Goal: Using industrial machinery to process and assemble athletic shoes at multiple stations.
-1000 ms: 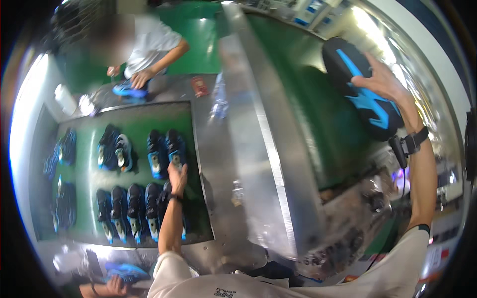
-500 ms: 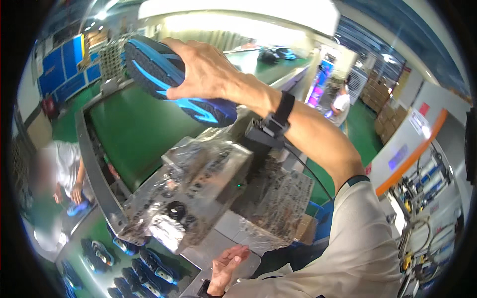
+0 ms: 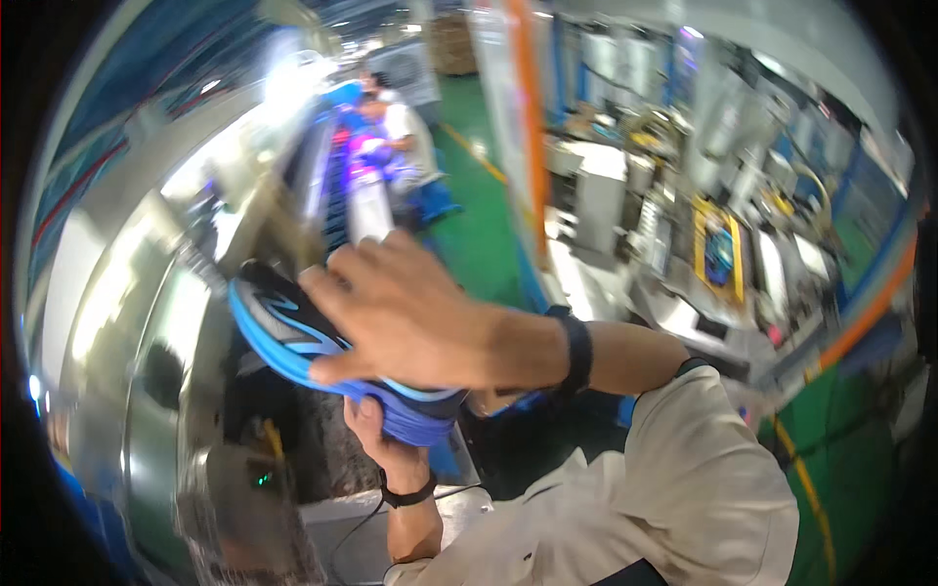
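Shoe (image 3: 322, 342) now sits clamped in both grips: your right hand (image 3: 410, 313) on top, left hand (image 3: 386, 439) newly underneath.

Left hand (image 3: 376, 435) mostly hidden beneath the blue shoe (image 3: 293, 337); distant person (image 3: 401, 137) blurred.

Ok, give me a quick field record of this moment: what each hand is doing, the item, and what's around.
right hand: gripping over the top of the shoe
left hand: under the shoe, touching its underside
shoe: blue and black, held up in front of the camera, between both hands
wrists: dark bands on both
behind shoe: grey metal machine
background: another person farther along the line, green floor
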A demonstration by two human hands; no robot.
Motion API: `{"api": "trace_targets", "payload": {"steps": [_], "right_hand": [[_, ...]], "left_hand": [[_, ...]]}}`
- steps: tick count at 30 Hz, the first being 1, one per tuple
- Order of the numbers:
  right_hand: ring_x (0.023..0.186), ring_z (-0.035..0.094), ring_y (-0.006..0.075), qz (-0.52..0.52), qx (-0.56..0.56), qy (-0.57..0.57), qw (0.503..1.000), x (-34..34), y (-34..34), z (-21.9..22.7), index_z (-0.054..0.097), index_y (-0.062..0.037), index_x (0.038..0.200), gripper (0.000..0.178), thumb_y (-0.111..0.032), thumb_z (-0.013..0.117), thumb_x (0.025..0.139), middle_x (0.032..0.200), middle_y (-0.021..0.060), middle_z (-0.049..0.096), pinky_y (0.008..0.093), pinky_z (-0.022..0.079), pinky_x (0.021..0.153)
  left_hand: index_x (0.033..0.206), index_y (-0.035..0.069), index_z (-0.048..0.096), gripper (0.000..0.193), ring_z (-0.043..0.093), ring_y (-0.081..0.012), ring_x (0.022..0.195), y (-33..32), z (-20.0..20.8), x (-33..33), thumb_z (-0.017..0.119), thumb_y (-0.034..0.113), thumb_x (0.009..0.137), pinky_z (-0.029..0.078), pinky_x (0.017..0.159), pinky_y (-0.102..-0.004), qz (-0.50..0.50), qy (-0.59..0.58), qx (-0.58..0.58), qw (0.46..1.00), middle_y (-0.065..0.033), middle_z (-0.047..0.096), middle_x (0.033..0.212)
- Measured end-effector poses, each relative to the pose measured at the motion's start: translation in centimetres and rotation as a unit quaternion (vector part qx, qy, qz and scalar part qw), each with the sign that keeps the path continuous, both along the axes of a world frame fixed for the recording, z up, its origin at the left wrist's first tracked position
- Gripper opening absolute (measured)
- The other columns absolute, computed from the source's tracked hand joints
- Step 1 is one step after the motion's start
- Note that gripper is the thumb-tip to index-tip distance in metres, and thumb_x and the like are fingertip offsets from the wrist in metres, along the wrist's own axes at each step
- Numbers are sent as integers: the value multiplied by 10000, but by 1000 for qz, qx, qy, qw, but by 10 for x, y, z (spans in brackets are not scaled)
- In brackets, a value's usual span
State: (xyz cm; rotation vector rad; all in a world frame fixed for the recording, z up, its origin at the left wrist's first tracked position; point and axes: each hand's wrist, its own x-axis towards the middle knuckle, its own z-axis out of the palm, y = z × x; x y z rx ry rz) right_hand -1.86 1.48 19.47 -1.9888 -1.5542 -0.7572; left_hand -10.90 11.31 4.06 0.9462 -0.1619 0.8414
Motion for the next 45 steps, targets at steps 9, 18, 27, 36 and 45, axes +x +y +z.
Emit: {"api": "trace_targets", "payload": {"steps": [9,18,27,36,45], "right_hand": [[968,591,146,-43,416,578,701,68,-312,-169,556,14,1260,645,-219,791,706,1144,89,628,276,466,905],[864,597,113,-289,586,435,619,53,-533,-217,584,-11,1203,587,-108,774,656,990,55,647,262,491,805],[973,573,151,-535,613,236,531,3,-610,-223,553,-13,1224,599,-105,778,676,1097,51,593,280,447,916],[928,593,156,-641,507,141,559,50,-667,-218,580,23,1193,531,-69,721,690,1047,84,626,293,472,871],[818,677,252,-702,175,380,576,298,-697,-162,655,48,984,547,-317,798,602,891,184,694,343,529,752]], "left_hand": [[1281,-31,488,509,586,-255,1108,-224,-21,137,553,294,894,447,991,-377,-399,185,42,897,-138,594,1231],[1329,-61,497,589,593,-119,945,-440,-77,282,645,341,925,479,787,-254,-445,228,315,807,-32,630,1057],[1077,-60,620,578,656,-346,968,-592,-187,454,754,403,759,493,853,-394,-207,261,490,805,-253,670,1031],[835,-5,632,258,670,-377,745,-603,-232,506,713,200,702,506,702,-442,-189,275,463,821,-214,672,771],[959,-34,655,191,655,-186,801,-440,-116,381,689,55,794,565,679,-355,-472,437,74,762,-94,670,882]]}}
